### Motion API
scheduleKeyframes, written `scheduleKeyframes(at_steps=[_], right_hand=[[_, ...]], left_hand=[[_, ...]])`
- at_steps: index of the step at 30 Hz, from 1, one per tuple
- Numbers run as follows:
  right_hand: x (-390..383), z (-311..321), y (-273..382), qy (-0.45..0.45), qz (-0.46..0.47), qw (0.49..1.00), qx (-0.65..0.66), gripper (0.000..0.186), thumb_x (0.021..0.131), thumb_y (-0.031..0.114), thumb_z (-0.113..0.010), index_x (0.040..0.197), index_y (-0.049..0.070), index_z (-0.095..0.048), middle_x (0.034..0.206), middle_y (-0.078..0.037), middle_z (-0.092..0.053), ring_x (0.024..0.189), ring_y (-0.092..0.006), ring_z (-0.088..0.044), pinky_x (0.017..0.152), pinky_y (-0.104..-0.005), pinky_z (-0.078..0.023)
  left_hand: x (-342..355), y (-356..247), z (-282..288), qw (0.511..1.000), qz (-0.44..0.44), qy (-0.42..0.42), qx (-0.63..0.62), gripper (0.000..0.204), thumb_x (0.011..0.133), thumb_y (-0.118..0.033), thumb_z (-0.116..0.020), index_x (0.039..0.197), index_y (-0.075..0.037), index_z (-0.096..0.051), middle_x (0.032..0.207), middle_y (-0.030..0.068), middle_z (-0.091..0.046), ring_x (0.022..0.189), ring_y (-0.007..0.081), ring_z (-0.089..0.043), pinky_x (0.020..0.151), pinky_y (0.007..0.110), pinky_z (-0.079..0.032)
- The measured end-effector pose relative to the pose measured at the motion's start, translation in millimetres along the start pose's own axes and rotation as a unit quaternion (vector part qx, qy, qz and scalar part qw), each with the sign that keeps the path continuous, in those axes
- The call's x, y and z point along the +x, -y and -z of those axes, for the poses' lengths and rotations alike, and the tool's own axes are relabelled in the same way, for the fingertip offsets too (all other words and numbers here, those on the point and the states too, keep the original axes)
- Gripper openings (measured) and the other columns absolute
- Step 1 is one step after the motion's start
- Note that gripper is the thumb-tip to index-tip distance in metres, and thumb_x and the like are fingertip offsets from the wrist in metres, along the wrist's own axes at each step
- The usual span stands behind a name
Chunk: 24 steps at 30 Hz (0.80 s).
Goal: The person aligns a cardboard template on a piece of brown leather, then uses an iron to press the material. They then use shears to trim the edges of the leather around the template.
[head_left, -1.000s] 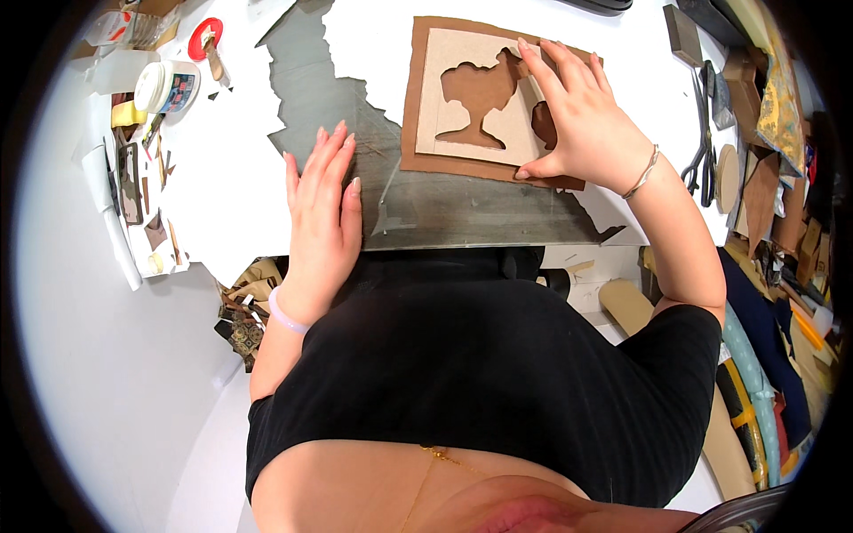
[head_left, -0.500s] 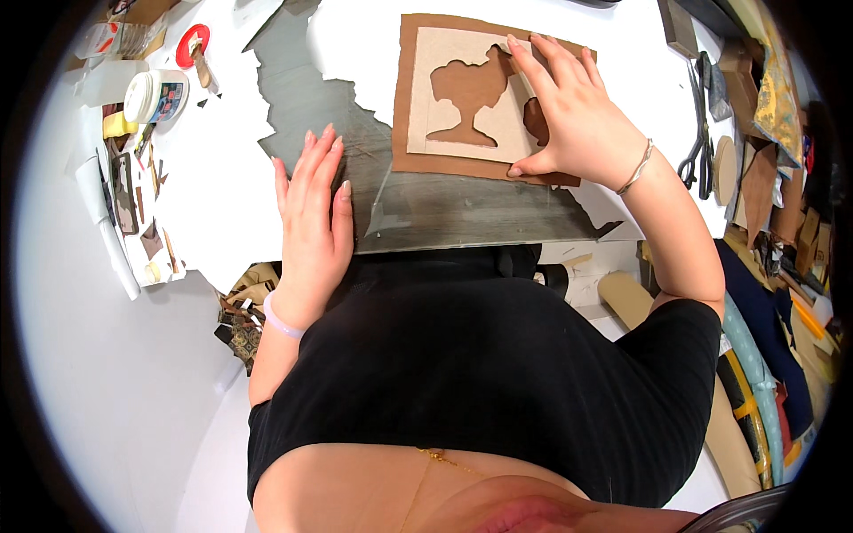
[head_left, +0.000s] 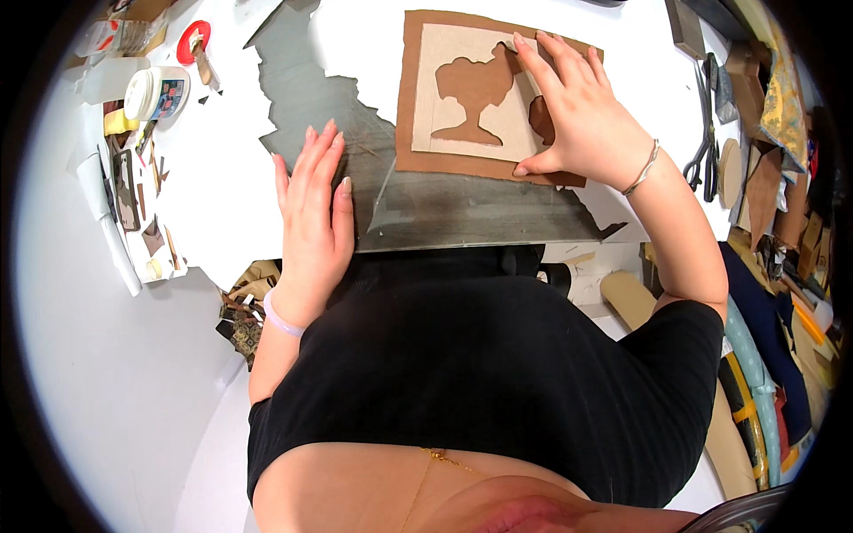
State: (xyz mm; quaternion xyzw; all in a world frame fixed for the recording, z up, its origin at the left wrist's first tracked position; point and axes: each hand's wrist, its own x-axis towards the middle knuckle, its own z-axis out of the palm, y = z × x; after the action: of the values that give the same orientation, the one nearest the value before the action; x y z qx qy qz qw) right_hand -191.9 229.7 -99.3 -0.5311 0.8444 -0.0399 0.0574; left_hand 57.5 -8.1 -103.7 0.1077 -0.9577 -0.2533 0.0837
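Observation:
A brown leather sheet [head_left: 404, 107] lies on the worktable's far middle. On it rests a beige panel [head_left: 425, 53] with cut-outs, one shaped like a rounded top on a flared stand, through which brown shows. My right hand [head_left: 577, 111] spreads over the panel's right side, fingertips at its upper part and thumb on the lower border. It covers part of a second cut-out. To the left of the sheet, my left hand [head_left: 315, 200] lies flat near the table's front edge with fingers extended, holding nothing.
Torn white paper [head_left: 213, 169] covers parts of the grey tabletop [head_left: 435, 213]. At left stand a white jar [head_left: 164, 93] and a red lid with a brush [head_left: 195, 49]. Black scissors [head_left: 706, 133] and a dark block [head_left: 684, 28] lie at right. Material rolls [head_left: 755, 382] stand beyond my right arm.

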Motion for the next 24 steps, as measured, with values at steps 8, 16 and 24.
scheduleKeyframes(at_steps=[8,16,24], right_hand=[[0,-1,-1,0.001,0.007,1.0,0.0,0.135,0.053,0.057,-0.091,0.157,0.012,-0.019,0.151,-0.027,-0.035,0.143,-0.0422,-0.033,0.119,-0.0579,-0.024],[-6,5,0,-0.038,-0.01,0.999,-0.002,0.12,0.06,0.05,-0.09,0.155,0.013,-0.027,0.153,-0.025,-0.035,0.142,-0.0409,-0.036,0.118,-0.055,-0.026],[-67,97,-37,-0.153,-0.049,0.987,0.009,0.052,0.087,0.028,-0.076,0.133,0.009,-0.061,0.138,-0.016,-0.059,0.129,-0.0322,-0.054,0.115,-0.0496,-0.034]], left_hand=[[0,1,-1,1.0,0.001,-0.008,-0.007,0.047,0.096,-0.001,-0.05,0.143,-0.006,-0.047,0.15,0.0125,-0.047,0.144,0.0333,-0.039,0.12,0.056,-0.012],[0,-2,3,0.999,-0.012,-0.026,-0.016,0.047,0.096,0.001,-0.047,0.143,-0.006,-0.046,0.15,0.0128,-0.047,0.144,0.0342,-0.039,0.12,0.056,-0.012],[-2,-10,18,0.998,-0.035,-0.048,0.009,0.045,0.097,0.004,-0.043,0.142,-0.002,-0.047,0.149,0.0148,-0.047,0.143,0.0363,-0.039,0.12,0.053,-0.021]])
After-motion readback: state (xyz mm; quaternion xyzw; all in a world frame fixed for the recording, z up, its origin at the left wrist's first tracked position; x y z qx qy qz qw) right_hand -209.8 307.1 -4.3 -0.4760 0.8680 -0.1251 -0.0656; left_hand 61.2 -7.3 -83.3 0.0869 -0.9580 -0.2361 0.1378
